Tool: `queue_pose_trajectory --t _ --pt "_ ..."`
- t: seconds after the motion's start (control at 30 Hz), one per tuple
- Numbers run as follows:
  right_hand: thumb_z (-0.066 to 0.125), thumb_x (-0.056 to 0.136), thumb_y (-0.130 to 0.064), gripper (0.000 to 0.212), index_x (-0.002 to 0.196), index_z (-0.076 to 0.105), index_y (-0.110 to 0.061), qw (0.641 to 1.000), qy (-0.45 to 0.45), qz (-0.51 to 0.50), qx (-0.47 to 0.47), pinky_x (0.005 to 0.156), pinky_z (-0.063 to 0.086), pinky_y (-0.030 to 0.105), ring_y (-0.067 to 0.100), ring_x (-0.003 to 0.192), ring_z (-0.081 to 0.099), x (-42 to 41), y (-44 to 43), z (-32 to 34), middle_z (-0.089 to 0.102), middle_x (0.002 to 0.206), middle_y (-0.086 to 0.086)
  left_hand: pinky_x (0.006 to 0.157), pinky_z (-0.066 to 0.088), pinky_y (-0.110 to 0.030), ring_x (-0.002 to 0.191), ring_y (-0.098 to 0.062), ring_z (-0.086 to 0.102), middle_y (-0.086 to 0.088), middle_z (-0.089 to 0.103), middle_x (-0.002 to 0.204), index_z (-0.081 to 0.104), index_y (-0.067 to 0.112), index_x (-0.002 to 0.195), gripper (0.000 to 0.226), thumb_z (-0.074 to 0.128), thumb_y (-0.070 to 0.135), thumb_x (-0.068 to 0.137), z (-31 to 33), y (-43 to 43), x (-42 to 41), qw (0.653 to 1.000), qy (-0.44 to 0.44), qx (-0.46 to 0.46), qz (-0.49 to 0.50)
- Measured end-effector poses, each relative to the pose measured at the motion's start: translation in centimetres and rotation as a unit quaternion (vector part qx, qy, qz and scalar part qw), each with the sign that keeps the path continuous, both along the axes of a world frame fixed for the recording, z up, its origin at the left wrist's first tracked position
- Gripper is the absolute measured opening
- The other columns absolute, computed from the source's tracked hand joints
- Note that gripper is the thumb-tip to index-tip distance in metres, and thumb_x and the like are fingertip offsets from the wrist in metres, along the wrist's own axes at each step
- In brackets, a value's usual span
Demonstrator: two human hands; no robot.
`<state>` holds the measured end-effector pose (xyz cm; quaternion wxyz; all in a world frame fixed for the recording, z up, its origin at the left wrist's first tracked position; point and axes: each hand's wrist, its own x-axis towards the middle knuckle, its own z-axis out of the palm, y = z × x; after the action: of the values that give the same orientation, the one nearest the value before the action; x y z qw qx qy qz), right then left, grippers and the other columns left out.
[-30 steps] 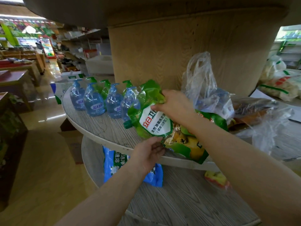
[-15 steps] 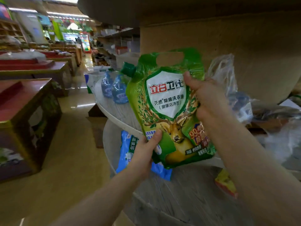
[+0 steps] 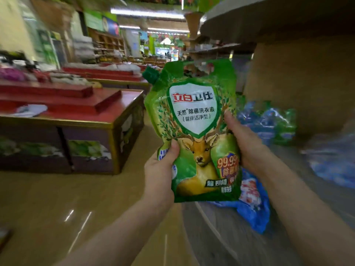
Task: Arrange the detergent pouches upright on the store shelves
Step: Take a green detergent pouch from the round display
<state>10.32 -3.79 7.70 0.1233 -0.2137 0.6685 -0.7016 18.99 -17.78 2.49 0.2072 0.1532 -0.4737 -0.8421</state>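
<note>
I have the green detergent pouch [image 3: 194, 116] up in the air at the centre of my view. It stands upright with its printed front facing me, and its dark green spout cap [image 3: 151, 73] sits at the 11 o'clock corner. My left grip [image 3: 161, 169] is clamped on the pouch's edge at 7 o'clock, thumb [image 3: 173, 148] pressed on the front. My right grip [image 3: 244, 146] is clamped on the edge at 4 o'clock, its thumb [image 3: 229, 118] also on the front. The pouch touches no shelf.

A blue pouch [image 3: 253, 208] lies on the lower round shelf [image 3: 221, 246] at 5 o'clock from the green one, partly hidden behind it. At 3 o'clock there is a blurred cluster of blue and green packs [image 3: 269, 120] against the wooden column [image 3: 307, 83]. At 9 o'clock across the floor [image 3: 57, 198] stands a red-topped display surface [image 3: 107, 104].
</note>
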Motion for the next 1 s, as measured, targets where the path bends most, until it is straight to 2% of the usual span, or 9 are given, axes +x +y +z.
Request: queue_pose_trajectory --t 0.03,0.13,0.17,0.27,0.53,0.6,0.67,0.8,1.0 --pt "0.061 0.059 -0.066 0.076 0.119 0.059 -0.019 1.000 0.012 -0.010 -0.004 0.092 0.052 0.037 0.018 0.098 0.068 0.7 -2.1 0.0 0.071 0.108 0.002 0.059 0.058 -0.032 0.046 -0.011 0.067 0.004 0.070 0.052 0.062 0.016 0.072 0.017 0.067 0.029 0.082 0.2 -1.5 0.8 1.000 -0.005 -0.001 0.013" --pt "0.051 0.089 -0.043 0.030 0.092 0.062 -0.016 0.998 0.042 -0.039 -0.041 0.061 0.056 0.016 0.001 0.067 0.070 3.0 -8.1 0.0 0.074 0.077 -0.007 0.059 0.057 -0.023 0.046 -0.005 0.065 0.007 0.068 0.049 0.060 0.014 0.074 0.030 0.066 0.043 0.078 0.4 -6.9 3.8 0.999 -0.013 -0.014 0.050" --pt "0.048 0.092 -0.042 0.029 0.090 0.061 -0.016 0.997 0.052 -0.047 -0.026 0.063 0.056 0.016 0.000 0.069 0.069 3.9 -10.1 0.0 0.073 0.079 -0.006 0.068 0.057 -0.021 0.057 -0.004 0.068 0.007 0.072 0.060 0.063 0.012 0.082 0.044 0.068 0.054 0.071 0.4 -8.8 4.9 0.998 -0.016 -0.015 0.058" --pt "0.047 0.093 -0.038 0.027 0.087 0.062 -0.016 0.996 0.049 0.009 -0.070 0.056 0.056 0.018 0.004 0.063 0.070 6.8 -15.6 -0.2 0.073 0.073 -0.005 0.095 0.049 -0.049 0.103 -0.028 0.068 -0.008 0.073 0.110 0.066 0.015 0.112 0.086 0.075 0.070 0.047 0.7 -13.4 9.1 0.997 -0.030 0.016 0.076" --pt "0.040 0.096 -0.034 0.030 0.084 0.061 -0.016 0.975 0.062 0.191 -0.099 0.041 0.043 0.005 -0.008 0.045 0.062 14.8 -27.8 -0.5 0.065 0.049 -0.021 0.090 0.053 -0.049 0.091 -0.027 0.073 -0.008 0.076 0.098 0.071 0.016 0.104 0.074 0.070 0.062 0.047 1.8 -21.7 20.7 0.966 -0.045 0.000 0.256" --pt "0.040 0.096 -0.037 0.034 0.095 0.064 -0.013 0.961 0.058 0.252 -0.098 0.047 0.050 0.009 -0.004 0.053 0.066 16.6 -30.7 -0.6 0.070 0.060 -0.015 0.088 0.054 -0.048 0.090 -0.026 0.073 -0.008 0.076 0.098 0.070 0.016 0.103 0.071 0.070 0.061 0.048 1.9 -22.8 23.5 0.950 -0.050 -0.004 0.307" --pt "0.041 0.094 -0.042 0.035 0.090 0.065 -0.017 0.947 0.060 0.301 -0.092 0.055 0.056 0.015 0.000 0.060 0.069 18.5 -33.7 -1.0 0.073 0.067 -0.012 0.086 0.055 -0.046 0.088 -0.026 0.073 -0.009 0.076 0.095 0.072 0.016 0.100 0.063 0.069 0.058 0.054 2.2 -23.4 26.2 0.936 -0.047 -0.009 0.350" --pt "0.042 0.095 -0.038 0.032 0.087 0.065 -0.017 0.904 0.021 0.411 -0.116 0.045 0.049 0.011 0.000 0.052 0.067 23.1 -37.8 -1.2 0.071 0.060 -0.013 0.085 0.056 -0.045 0.086 -0.025 0.074 -0.009 0.076 0.094 0.070 0.015 0.104 0.062 0.070 0.055 0.057 2.6 -24.0 31.1 0.891 -0.058 0.009 0.451" --pt "0.050 0.082 -0.053 0.040 0.088 0.070 -0.018 0.840 -0.003 0.532 -0.106 0.064 0.059 0.026 0.014 0.072 0.072 28.7 -41.6 -0.9 0.075 0.086 0.001 0.084 0.056 -0.041 0.087 -0.023 0.073 -0.007 0.077 0.094 0.072 0.017 0.098 0.061 0.070 0.058 0.053 2.9 -23.1 36.1 0.819 -0.073 0.004 0.569"
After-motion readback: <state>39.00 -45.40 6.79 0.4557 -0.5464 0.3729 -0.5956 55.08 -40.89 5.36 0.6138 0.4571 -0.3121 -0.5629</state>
